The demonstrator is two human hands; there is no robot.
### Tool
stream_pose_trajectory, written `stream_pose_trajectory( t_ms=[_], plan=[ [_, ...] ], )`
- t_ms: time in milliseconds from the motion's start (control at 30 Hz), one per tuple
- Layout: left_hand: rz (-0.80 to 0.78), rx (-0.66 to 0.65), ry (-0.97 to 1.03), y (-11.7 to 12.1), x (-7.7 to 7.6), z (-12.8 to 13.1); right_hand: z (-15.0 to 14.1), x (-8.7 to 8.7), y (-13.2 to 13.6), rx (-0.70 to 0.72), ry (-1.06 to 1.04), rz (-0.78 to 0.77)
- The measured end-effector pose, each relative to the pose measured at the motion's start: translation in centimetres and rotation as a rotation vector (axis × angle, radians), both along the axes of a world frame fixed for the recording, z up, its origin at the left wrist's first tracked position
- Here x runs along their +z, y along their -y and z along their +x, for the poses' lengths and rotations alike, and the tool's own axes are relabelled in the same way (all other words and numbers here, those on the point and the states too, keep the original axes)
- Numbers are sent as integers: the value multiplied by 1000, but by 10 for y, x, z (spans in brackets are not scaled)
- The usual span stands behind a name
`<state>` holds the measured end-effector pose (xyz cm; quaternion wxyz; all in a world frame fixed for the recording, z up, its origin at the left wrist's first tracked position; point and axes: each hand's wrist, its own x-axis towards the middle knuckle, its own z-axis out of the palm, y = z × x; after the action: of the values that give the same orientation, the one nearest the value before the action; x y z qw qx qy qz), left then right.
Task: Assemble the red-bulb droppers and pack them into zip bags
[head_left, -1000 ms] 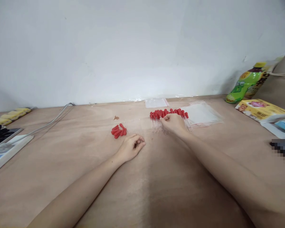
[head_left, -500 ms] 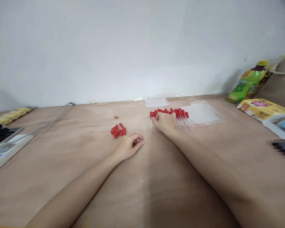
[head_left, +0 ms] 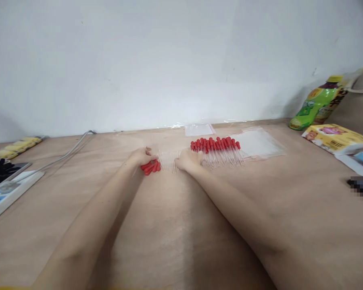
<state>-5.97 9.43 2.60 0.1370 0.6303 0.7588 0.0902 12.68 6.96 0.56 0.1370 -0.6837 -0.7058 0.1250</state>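
Head view: the left hand [head_left: 140, 156] is over the far side of a small heap of red, teardrop-shaped rubber bulbs [head_left: 152, 168], its fingertips at their far edge; they are its nearest things, most of them slanting from near left to far right. Just right of the heap, between the two hands, thin clear plastic tubes [head_left: 169, 162] lie side by side, their long axes running near to far. The right hand [head_left: 188, 159] is at the right end of these tubes, nearer to them than the left. Its fingers curl inward, and I cannot tell whether they pinch a tube. The left thumb and fingers are close together; whether they grip a bulb is unclear. Farther right lies a row of red-topped clear droppers [head_left: 220, 150], bulbs on the far side.
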Motion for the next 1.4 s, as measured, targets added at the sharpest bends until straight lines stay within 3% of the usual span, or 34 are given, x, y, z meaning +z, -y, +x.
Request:
stream_pose_trajectory(
  t_ms=[200,300,400,467,533,633,767,1033,1400],
  plan=[
    [42,-23,65,0,3,1,-1,8,5,38,-6,-11],
    [294,-27,187,10,9,8,16,14,16,100,-57,59],
    [566,-173,608,35,4,27,46,9,30,174,-187,204],
    [476,-271,876,56,-6,44,68,-2,38,251,-289,303],
    [368,-313,1002,75,-18,60,89,-16,45,347,-343,399],
    [189,-354,1053,93,-36,77,108,-31,55,455,-355,525],
    [158,-327,1062,97,-49,83,111,-34,66,458,-369,593],
    [197,-387,1195,95,-54,81,104,-36,75,494,-336,542],
    [164,-449,1075,94,-59,81,100,-32,80,545,-300,456]
  ],
)
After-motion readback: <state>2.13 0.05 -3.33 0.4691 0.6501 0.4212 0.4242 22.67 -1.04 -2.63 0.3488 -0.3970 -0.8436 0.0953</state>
